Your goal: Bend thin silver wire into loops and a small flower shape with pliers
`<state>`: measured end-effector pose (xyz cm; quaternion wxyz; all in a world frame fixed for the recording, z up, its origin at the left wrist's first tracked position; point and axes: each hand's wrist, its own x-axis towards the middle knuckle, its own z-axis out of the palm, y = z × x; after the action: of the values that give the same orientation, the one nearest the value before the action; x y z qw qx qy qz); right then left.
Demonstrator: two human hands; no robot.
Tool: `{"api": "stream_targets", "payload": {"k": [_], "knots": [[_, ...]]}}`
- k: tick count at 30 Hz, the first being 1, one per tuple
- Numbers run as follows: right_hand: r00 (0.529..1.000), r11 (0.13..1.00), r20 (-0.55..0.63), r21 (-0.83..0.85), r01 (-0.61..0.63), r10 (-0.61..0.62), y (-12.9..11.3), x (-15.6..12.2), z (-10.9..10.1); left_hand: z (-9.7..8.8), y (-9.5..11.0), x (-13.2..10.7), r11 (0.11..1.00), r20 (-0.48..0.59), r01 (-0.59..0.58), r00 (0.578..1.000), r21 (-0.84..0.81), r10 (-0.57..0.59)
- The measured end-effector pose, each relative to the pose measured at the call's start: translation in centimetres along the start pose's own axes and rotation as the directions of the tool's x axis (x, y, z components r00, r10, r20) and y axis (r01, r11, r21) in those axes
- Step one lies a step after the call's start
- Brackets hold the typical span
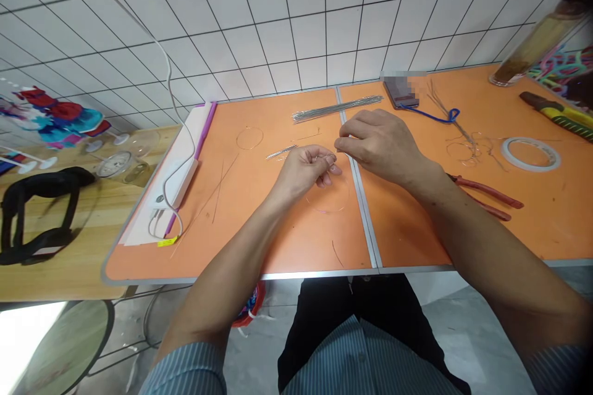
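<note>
Over the middle of the orange table, my left hand is closed in a pinch on a thin wire. A faint curved wire shows just below its fingers, bent in a loop. My right hand is close by on the right, palm down, with thumb and forefinger pressed together; what they pinch is too small to make out. Short wire pieces lie beside my left hand, and a wire ring lies farther left. Red-handled pliers rest partly behind my right forearm.
A bundle of straight wires lies at the back. A power strip with a white cable is at left. At right are a tape roll, a dark phone-like object, a blue tie, a utility knife and a glass bottle.
</note>
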<state>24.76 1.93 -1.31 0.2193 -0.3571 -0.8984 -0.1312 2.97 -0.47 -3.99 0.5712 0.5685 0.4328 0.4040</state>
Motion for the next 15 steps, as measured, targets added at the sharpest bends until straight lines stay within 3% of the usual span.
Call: {"api": "stream_targets", "payload": {"k": [9,15], "knots": [[0.995,0.998,0.077,-0.014,-0.065,0.066,-0.53,-0.25,-0.06,0.48,-0.16,0.11,1.000,-0.039,0.005,0.999,-0.005,-0.005],[0.992,0.996,0.120,-0.084,-0.021,0.031,-0.65,-0.38,0.29,0.62,-0.37,0.25,1.000,-0.052,0.016,0.999,-0.014,-0.016]]}}
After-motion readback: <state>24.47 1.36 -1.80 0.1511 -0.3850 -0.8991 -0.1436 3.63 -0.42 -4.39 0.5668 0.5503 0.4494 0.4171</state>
